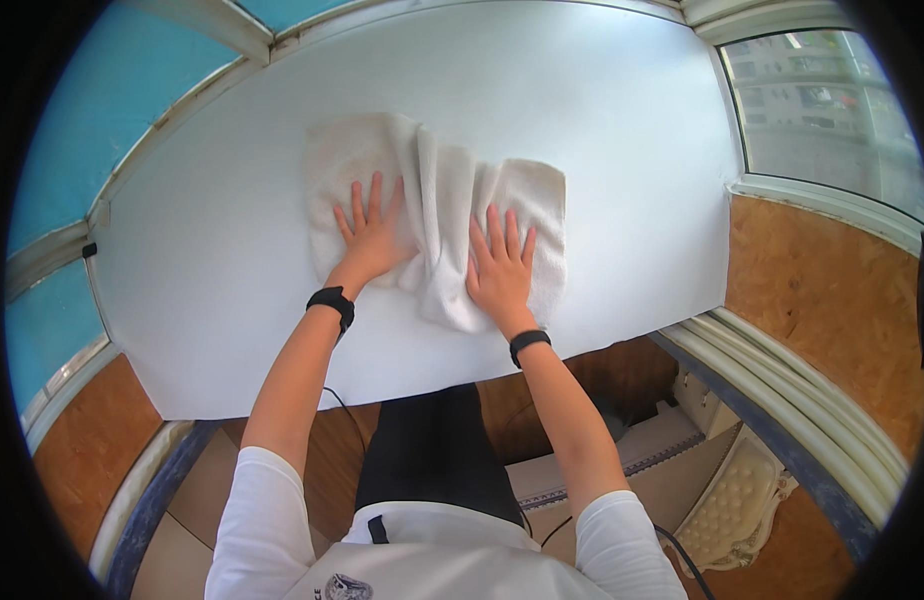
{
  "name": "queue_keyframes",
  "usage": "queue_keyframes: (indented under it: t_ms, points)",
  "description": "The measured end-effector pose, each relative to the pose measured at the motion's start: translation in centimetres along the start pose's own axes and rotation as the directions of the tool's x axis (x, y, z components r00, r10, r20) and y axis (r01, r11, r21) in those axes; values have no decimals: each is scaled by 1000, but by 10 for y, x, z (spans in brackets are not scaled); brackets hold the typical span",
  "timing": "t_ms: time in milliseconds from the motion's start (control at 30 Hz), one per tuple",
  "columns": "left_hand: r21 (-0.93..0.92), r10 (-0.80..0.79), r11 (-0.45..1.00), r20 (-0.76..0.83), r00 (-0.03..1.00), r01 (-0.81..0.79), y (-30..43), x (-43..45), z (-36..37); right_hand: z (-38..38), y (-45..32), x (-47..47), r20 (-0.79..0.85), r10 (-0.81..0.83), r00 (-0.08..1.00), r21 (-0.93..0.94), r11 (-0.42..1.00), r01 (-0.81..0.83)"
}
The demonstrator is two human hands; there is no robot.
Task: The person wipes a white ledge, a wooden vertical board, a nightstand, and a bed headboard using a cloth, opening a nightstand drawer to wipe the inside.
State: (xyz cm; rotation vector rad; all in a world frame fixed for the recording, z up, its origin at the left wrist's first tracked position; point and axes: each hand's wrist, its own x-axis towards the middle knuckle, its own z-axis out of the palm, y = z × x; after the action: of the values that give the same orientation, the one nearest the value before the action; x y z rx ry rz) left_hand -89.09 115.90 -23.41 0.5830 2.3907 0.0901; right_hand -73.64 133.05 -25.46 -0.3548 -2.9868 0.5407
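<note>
A cream cloth towel (451, 176) lies on the white tabletop (604, 97), bunched into upright folds across its middle. Its left and right parts are flatter. My left hand (376, 236) rests on the left part with fingers spread, the thumb side against the folds. On the right part, my right hand (503, 274) presses palm down, its fingers apart and pointing away from me. Neither hand visibly pinches the fabric. Each wrist wears a black band.
Window frames with blue panes (139, 82) border the table at left, and a clear window (822, 112) stands at right. Wooden panels (822, 300) flank it. Below the front edge are a black cable (346, 409), cardboard (657, 480) and a tufted cream headboard-like piece (736, 502).
</note>
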Motion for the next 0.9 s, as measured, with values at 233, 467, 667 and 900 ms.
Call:
queue_keyframes:
  t_ms: [233, 467, 667, 900]
  points:
    - [60, 117, 991, 50, 992, -120, -12, 37, -39, -24, 70, 52, -38, 16, 999, -68, 998, -18]
    - [42, 84, 996, -157, 984, -78, 18, 107, -64, -14, 100, 182, -217, 172, 961, -178, 961, -213]
    - [20, 66, 998, -147, 987, -63, 70, 113, -44, -35, 100, 129, 2, -62, 998, 43, 997, 62]
    - [80, 46, 996, -56, 997, -42, 114, 117, -43, -96, 236, 124, 36, -33, 999, -51, 998, 35]
